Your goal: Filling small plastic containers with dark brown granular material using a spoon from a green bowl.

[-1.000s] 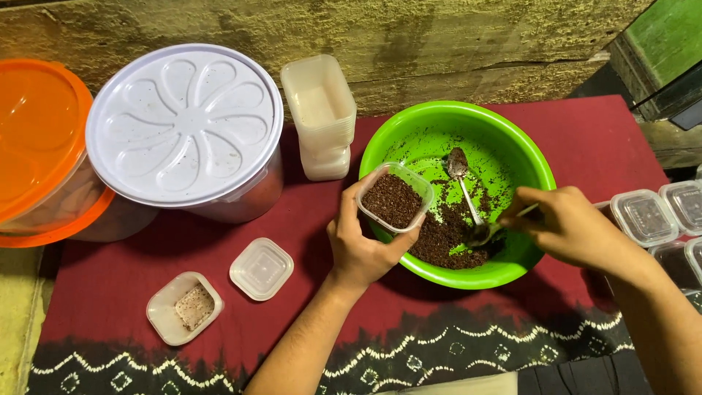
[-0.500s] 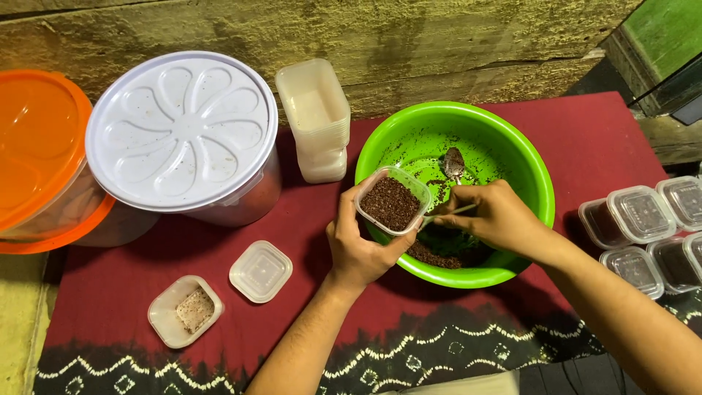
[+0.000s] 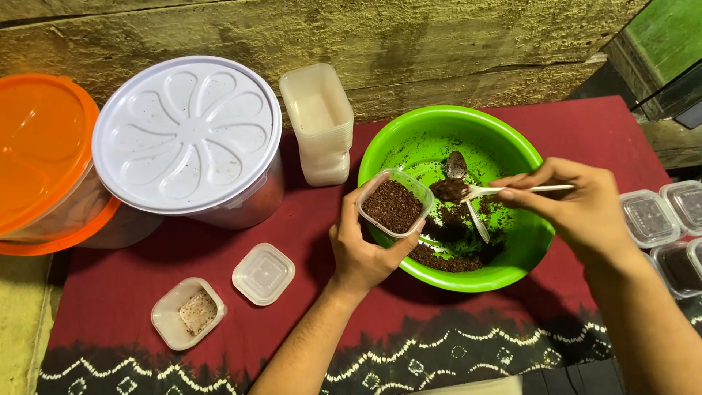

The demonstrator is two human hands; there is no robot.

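Your left hand (image 3: 362, 252) gripped the small clear plastic tub (image 3: 395, 203), filled with dark brown crumbly mix, by its side walls over the near rim of the round green plastic bowl (image 3: 526, 241) at the table's right side. Your right hand (image 3: 578, 208) pinched a white plastic spoon (image 3: 504, 190), loaded. The thin-walled tub probably flexes; hold it lightly at the corners.

Soft, even light from above; the white lid (image 3: 189, 132) shows mild glare, and faint shadows fall under the green bowl (image 3: 468, 132). Focus is sharp, with slight bending at the edges.
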